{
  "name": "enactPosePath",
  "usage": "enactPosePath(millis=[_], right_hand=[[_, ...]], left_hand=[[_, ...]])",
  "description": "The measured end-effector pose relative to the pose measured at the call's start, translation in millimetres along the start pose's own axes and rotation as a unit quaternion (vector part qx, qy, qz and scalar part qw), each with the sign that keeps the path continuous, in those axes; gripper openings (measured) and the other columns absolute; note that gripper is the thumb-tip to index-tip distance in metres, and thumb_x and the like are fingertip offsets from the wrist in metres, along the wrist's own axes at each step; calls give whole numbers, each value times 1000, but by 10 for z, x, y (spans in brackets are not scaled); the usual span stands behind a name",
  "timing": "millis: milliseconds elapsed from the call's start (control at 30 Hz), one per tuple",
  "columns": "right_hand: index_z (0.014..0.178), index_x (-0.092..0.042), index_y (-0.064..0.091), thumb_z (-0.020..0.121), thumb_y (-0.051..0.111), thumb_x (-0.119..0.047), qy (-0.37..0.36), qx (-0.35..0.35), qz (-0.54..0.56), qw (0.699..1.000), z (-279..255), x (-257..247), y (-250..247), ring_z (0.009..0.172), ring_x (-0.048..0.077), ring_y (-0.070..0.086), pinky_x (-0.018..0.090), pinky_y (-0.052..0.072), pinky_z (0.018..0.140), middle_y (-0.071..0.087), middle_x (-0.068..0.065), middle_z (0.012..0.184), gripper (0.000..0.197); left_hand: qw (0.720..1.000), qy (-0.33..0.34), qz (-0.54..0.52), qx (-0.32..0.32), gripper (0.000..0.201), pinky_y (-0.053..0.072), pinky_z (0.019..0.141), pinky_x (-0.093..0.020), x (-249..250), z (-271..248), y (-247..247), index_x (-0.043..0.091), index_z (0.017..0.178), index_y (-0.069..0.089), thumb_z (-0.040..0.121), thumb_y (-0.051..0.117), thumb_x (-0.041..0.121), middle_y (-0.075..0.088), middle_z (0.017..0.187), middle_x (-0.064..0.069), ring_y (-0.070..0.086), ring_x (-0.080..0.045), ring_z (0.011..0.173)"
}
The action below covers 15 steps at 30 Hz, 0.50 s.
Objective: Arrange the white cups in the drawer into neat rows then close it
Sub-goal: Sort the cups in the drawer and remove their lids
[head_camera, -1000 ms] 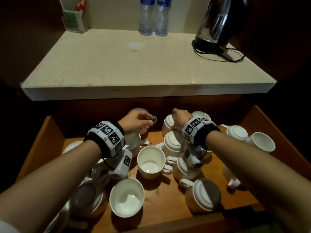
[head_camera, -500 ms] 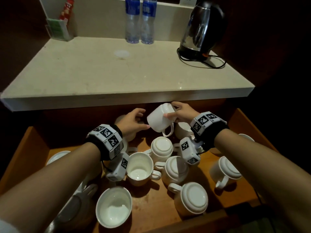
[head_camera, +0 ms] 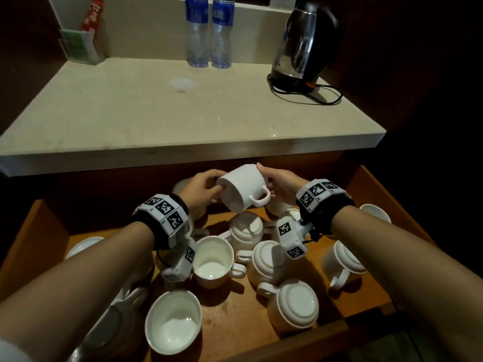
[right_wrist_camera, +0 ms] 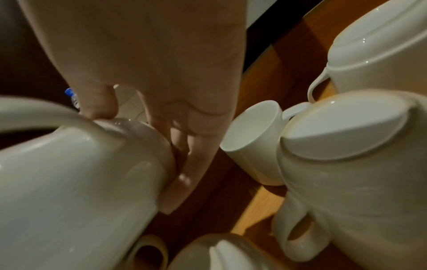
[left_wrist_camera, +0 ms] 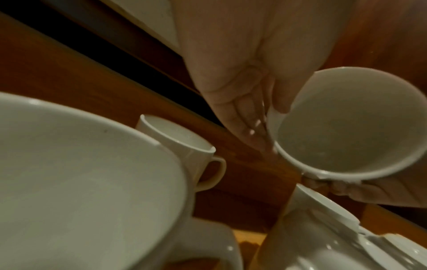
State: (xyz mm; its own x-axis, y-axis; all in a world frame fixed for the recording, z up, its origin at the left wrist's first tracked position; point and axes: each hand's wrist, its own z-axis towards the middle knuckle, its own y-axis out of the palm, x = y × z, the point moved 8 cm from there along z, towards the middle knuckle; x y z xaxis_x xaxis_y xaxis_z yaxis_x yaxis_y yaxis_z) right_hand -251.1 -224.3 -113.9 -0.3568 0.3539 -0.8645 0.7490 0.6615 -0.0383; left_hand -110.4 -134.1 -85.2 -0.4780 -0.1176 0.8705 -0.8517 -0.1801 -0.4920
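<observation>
A white cup (head_camera: 241, 188) hangs tilted on its side above the back of the open wooden drawer (head_camera: 235, 318), handle toward me. My left hand (head_camera: 213, 190) pinches its rim; in the left wrist view the thumb (left_wrist_camera: 280, 107) lies on the rim of the cup (left_wrist_camera: 351, 124), whose mouth faces the camera. My right hand (head_camera: 264, 178) grips the base end, and in the right wrist view its fingers (right_wrist_camera: 182, 175) press on the bottom of the cup (right_wrist_camera: 69, 182). Several more white cups lie scattered below: one upright (head_camera: 213, 259), others upside down (head_camera: 298, 304).
The stone countertop (head_camera: 183, 113) overhangs the drawer's back. On it stand two water bottles (head_camera: 209, 32) and a kettle (head_camera: 303, 45) with its cord. A saucer (head_camera: 83, 245) lies at the drawer's left, and a cup (head_camera: 376, 212) stands near the right wall.
My right hand lifted the cup from the back of the drawer. My left hand left the cup it was on and took hold of the lifted cup's rim.
</observation>
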Motion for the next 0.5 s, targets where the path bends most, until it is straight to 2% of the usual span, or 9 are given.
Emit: enactPosePath(millis=[67, 133, 200, 233, 267, 300, 333, 433, 500], right_hand=[[88, -7, 56, 93, 47, -50, 17, 0, 10, 1000, 11, 65, 1, 57, 20, 47, 23, 51, 45, 43, 11, 69, 45], [88, -4, 57, 93, 41, -55, 33, 0, -11, 999, -2, 108, 19, 61, 23, 52, 27, 53, 49, 51, 14, 73, 54], [87, -5, 57, 92, 30, -63, 47, 9, -83, 995, -15, 100, 30, 64, 24, 55, 31, 51, 58, 56, 14, 76, 64], [93, -5, 59, 92, 24, -65, 44, 15, -144, 988, -20, 67, 27, 73, 25, 58, 34, 49, 68, 60, 15, 83, 70], [105, -6, 62, 92, 18, -66, 32, 24, -209, 977, -17, 11, 23, 90, 27, 61, 37, 47, 81, 63, 15, 98, 76], [118, -6, 61, 93, 13, -64, 12, 31, -264, 964, -21, -52, 23, 108, 27, 58, 38, 42, 93, 62, 14, 116, 79], [125, -8, 59, 94, 12, -62, -10, 31, -300, 953, -33, -107, 40, 119, 25, 53, 36, 37, 99, 59, 11, 127, 79], [126, -12, 60, 91, 29, -64, -66, 22, -350, 934, -60, -184, 77, 126, 20, 49, 31, 35, 104, 55, 6, 136, 70], [120, -14, 63, 88, 43, -63, -111, 57, -399, 908, -73, -268, 29, 118, 19, 55, 32, 43, 99, 61, 4, 126, 62]], left_hand=[[998, 18, 59, 29, 28, 44, 63, -7, 28, 12, -63, 4, 118, 59, 93, 48, 2, 62, 107, -8, 59, -15, 91], [992, 33, 113, 34, 25, 42, 77, -18, 55, 19, -80, 3, 113, 63, 93, 49, 6, 66, 110, -11, 60, -21, 102], [987, 34, 151, 33, 24, 42, 81, -25, 66, 28, -71, 3, 109, 65, 94, 50, 11, 68, 107, -14, 61, -25, 102], [984, 32, 173, 34, 24, 43, 81, -28, 70, 37, -67, 2, 107, 67, 94, 50, 14, 69, 104, -15, 62, -27, 100], [980, 28, 194, 37, 24, 44, 81, -31, 71, 48, -68, 2, 104, 68, 94, 50, 15, 70, 101, -17, 62, -29, 98], [977, 22, 209, 40, 25, 44, 81, -32, 63, 63, -73, 1, 101, 69, 94, 50, 16, 70, 98, -18, 63, -30, 97], [975, 13, 215, 44, 25, 44, 80, -33, 47, 77, -86, 1, 98, 69, 93, 50, 17, 70, 96, -18, 63, -30, 95], [975, -8, 215, 52, 24, 46, 79, -34, 7, 91, -135, 4, 97, 70, 93, 51, 18, 71, 94, -16, 63, -30, 93], [973, -13, 223, 52, 24, 45, 76, -33, -8, 98, -141, 5, 96, 70, 92, 51, 18, 71, 93, -16, 64, -29, 91]])
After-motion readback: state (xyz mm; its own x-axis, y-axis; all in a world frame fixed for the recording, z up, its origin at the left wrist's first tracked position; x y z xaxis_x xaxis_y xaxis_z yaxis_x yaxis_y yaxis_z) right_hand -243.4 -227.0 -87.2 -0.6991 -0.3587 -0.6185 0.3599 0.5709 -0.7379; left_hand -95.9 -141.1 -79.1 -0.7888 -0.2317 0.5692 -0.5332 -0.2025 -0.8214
